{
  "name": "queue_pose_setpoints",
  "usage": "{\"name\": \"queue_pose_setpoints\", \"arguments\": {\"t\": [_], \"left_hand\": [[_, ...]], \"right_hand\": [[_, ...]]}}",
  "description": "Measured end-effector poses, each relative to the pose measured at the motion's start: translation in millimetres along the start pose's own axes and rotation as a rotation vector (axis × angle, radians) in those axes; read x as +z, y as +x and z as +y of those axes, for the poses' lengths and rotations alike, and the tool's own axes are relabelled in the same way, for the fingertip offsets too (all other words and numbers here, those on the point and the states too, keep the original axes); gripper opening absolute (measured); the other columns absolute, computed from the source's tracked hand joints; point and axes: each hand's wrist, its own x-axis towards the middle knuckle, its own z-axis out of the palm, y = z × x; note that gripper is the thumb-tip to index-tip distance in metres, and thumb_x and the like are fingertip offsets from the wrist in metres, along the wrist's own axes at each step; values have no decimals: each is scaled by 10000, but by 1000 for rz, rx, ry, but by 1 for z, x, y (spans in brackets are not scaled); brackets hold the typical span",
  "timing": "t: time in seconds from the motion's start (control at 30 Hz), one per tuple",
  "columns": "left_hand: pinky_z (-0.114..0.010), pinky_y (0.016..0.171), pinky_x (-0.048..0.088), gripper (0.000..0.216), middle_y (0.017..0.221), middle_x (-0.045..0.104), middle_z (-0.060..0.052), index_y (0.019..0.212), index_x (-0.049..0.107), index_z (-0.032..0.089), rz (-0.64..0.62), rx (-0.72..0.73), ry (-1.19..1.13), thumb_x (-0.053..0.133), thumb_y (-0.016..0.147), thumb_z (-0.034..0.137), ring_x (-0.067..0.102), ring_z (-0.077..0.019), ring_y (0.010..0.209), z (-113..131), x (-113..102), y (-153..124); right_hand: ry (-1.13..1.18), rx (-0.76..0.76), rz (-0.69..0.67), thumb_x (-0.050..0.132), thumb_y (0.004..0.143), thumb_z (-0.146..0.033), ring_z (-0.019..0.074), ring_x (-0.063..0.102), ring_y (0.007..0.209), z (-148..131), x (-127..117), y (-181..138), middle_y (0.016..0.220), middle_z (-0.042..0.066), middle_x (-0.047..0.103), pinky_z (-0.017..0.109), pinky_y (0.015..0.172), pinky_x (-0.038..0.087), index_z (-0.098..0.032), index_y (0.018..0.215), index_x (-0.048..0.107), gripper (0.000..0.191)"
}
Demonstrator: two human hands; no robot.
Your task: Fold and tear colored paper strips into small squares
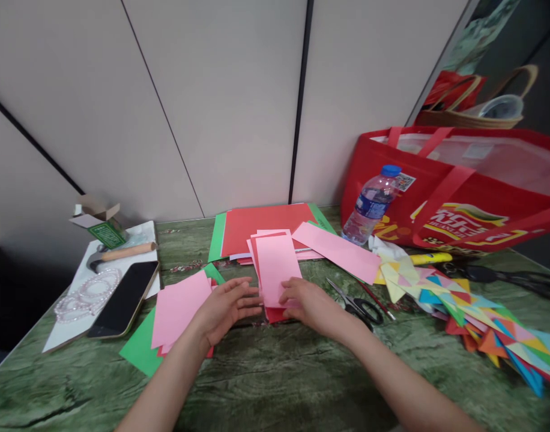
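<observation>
My left hand (227, 307) lies on the green table (275, 372), fingers stretched toward the near edge of a pink paper strip (277, 267). My right hand (308, 303) rests on that strip's near right corner, fingers curled over it. The strip tops a small pile of pink and red strips (271, 313). Left of my left hand lies a stack of pink sheets (180, 306) on a green sheet (140, 348). Another long pink strip (338, 251) lies to the right.
Large red and green sheets (266, 225) lie by the wall. Scissors (358, 305) sit right of my right hand. A folded multicoloured paper chain (482, 318), a yellow pen (430, 258), a water bottle (371, 204) and a red bag (459, 192) are right. Phone (124, 298), hammer (119, 253), beads (88, 293) left.
</observation>
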Motion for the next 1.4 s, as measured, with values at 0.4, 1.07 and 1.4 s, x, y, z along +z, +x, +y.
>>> {"name": "queue_pose_setpoints", "arguments": {"t": [0.4, 1.07, 1.4], "left_hand": [[-353, 729, 522, 202, 850, 685, -107, 938, 552, 127, -86, 61, -25, 574, 785, 256, 658, -209, 764, -1, 6, 0], [-235, 548, 493, 372, 814, 697, -94, 1070, 484, 117, 53, 190, 65, 560, 711, 58, 663, -188, 705, -5, 5, 2], [-244, 551, 495, 336, 780, 697, -87, 1039, 484, 114, 44, 195, 60, 558, 716, 56, 659, -178, 659, -4, 4, 3]], "right_hand": [[471, -219, 160, 651, 713, -212, 136, 616, 736, -28, -4, -4, 781, 8, 685, 250, 698, 462, -193, 690, 640, 32], [-196, 295, 223, 380, 695, 22, 240, 428, 1087, 61, 0, 9, 1149, 21, 600, 338, 822, 379, -226, 1015, 625, 474], [-142, 296, 273, 615, 692, -229, 245, 555, 963, 70, -1, 7, 1015, 137, 621, 315, 821, 400, -107, 1024, 592, 355]]}}
